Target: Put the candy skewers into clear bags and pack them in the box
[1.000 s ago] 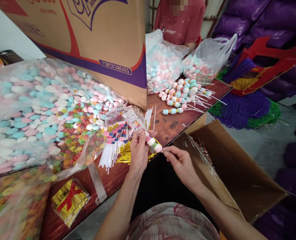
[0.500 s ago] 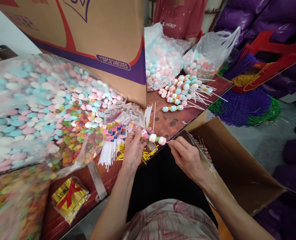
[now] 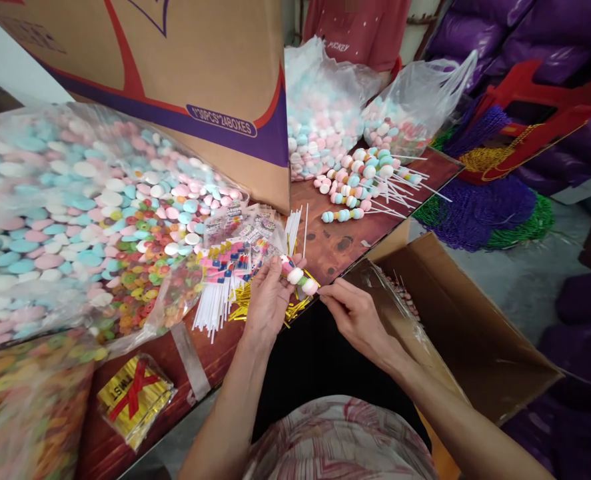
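My left hand (image 3: 268, 297) is closed around the upper end of a candy skewer (image 3: 302, 282), by a colourful printed part near the fingertips. White, green and pink sweets run along it, slanting down to the right. At the lower end, my right hand (image 3: 352, 310) pinches finger and thumb together; what lies between them is too small to make out. Just beyond and below the left hand are gold twist ties (image 3: 295, 310), white sticks (image 3: 215, 303) and small printed plastic bags (image 3: 260, 230) on the table.
A big clear bag of pastel sweets and gummy rings (image 3: 50, 227) covers the table's left. A large carton (image 3: 200, 80) stands behind. Finished candy skewers (image 3: 358, 177) lie at the right, near more candy bags (image 3: 325, 113). An open cardboard box (image 3: 455, 320) sits beside my right arm.
My right hand has moved left, closer to my left hand. The candy skewer now tilts more steeply downward at its right end. The whole view has shifted slightly.
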The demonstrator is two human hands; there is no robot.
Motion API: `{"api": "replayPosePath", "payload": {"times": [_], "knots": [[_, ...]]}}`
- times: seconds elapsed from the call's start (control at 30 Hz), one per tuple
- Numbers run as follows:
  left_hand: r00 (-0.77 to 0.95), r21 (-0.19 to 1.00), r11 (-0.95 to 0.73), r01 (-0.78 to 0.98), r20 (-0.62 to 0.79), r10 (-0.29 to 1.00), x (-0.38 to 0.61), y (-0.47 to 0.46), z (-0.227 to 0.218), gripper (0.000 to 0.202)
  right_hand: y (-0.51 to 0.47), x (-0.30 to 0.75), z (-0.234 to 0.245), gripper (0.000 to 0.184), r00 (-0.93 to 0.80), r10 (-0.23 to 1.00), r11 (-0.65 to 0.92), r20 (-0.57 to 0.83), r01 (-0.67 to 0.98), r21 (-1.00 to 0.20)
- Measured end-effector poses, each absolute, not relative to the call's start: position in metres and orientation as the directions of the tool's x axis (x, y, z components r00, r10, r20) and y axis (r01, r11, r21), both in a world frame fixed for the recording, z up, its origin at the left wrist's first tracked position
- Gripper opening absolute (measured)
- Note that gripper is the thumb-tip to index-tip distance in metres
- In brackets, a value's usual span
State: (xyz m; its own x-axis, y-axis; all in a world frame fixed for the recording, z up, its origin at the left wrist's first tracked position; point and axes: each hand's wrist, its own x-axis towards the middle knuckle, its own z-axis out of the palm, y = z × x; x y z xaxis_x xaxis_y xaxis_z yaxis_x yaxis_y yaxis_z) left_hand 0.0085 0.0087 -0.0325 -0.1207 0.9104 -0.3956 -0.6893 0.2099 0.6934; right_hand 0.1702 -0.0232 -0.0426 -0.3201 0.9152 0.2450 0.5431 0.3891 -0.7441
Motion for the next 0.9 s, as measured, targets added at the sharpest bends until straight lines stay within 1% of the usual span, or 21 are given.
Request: {"api": "replayPosePath", "payload": {"times": [0.07, 0.13, 0.17, 0.23, 0.3, 0.33, 0.4, 0.53, 0.6, 0.7, 0.8, 0.87, 0.9], "knots": [[-0.113, 0.684, 0.184, -0.706, -0.366, 0.924, 0.010, 0.008, -0.033, 0.026, -0.022, 0.170, -0.038, 0.016, -0.300, 0.942, 0.293, 0.148, 0.526, -0.798], [-0.121, 0.684, 0.158, -0.713, -0.342, 0.932, 0.013, 0.008, -0.033, 0.025, -0.022, 0.168, -0.034, 0.014, -0.272, 0.961, 0.214, 0.057, 0.592, -0.777], [-0.129, 0.686, 0.145, -0.713, -0.332, 0.934, 0.014, 0.008, -0.033, 0.025, -0.023, 0.165, -0.032, 0.017, -0.251, 0.967, 0.193, 0.036, 0.638, -0.746], [-0.148, 0.693, 0.123, -0.711, -0.318, 0.936, 0.017, 0.007, -0.032, 0.025, -0.024, 0.158, -0.029, 0.032, -0.226, 0.971, 0.219, 0.076, 0.718, -0.661], [-0.163, 0.698, 0.108, -0.708, -0.310, 0.937, 0.019, 0.007, -0.031, 0.025, -0.024, 0.150, -0.028, 0.046, -0.237, 0.955, 0.295, 0.175, 0.764, -0.574], [-0.166, 0.700, 0.105, -0.707, -0.308, 0.937, 0.020, 0.007, -0.030, 0.025, -0.023, 0.145, -0.029, 0.049, -0.240, 0.945, 0.325, 0.223, 0.774, -0.543], [-0.174, 0.704, 0.093, -0.705, -0.298, 0.939, 0.021, 0.007, -0.028, 0.025, -0.022, 0.137, -0.032, 0.046, -0.222, 0.932, 0.347, 0.287, 0.779, -0.523], [-0.191, 0.716, 0.069, -0.694, -0.276, 0.942, 0.019, 0.007, -0.025, 0.026, -0.021, 0.132, -0.042, 0.040, -0.190, 0.913, 0.367, 0.360, 0.769, -0.524], [-0.184, 0.718, 0.092, -0.690, -0.297, 0.937, 0.016, 0.007, -0.026, 0.025, -0.020, 0.135, -0.045, 0.039, -0.214, 0.900, 0.394, 0.379, 0.772, -0.499], [-0.170, 0.724, 0.144, -0.675, -0.343, 0.924, 0.012, 0.007, -0.027, 0.026, -0.018, 0.141, -0.048, 0.038, -0.281, 0.875, 0.445, 0.395, 0.789, -0.424], [-0.166, 0.733, 0.155, -0.663, -0.346, 0.924, 0.013, 0.007, -0.029, 0.027, -0.018, 0.143, -0.047, 0.038, -0.343, 0.845, 0.495, 0.411, 0.792, -0.357], [-0.162, 0.730, 0.146, -0.667, -0.334, 0.929, 0.014, 0.006, -0.030, 0.027, -0.017, 0.143, -0.046, 0.038, -0.357, 0.839, 0.509, 0.412, 0.783, -0.358], [-0.162, 0.729, 0.141, -0.670, -0.329, 0.930, 0.015, 0.005, -0.030, 0.027, -0.017, 0.142, -0.045, 0.038, -0.350, 0.845, 0.504, 0.405, 0.775, -0.381]]}}
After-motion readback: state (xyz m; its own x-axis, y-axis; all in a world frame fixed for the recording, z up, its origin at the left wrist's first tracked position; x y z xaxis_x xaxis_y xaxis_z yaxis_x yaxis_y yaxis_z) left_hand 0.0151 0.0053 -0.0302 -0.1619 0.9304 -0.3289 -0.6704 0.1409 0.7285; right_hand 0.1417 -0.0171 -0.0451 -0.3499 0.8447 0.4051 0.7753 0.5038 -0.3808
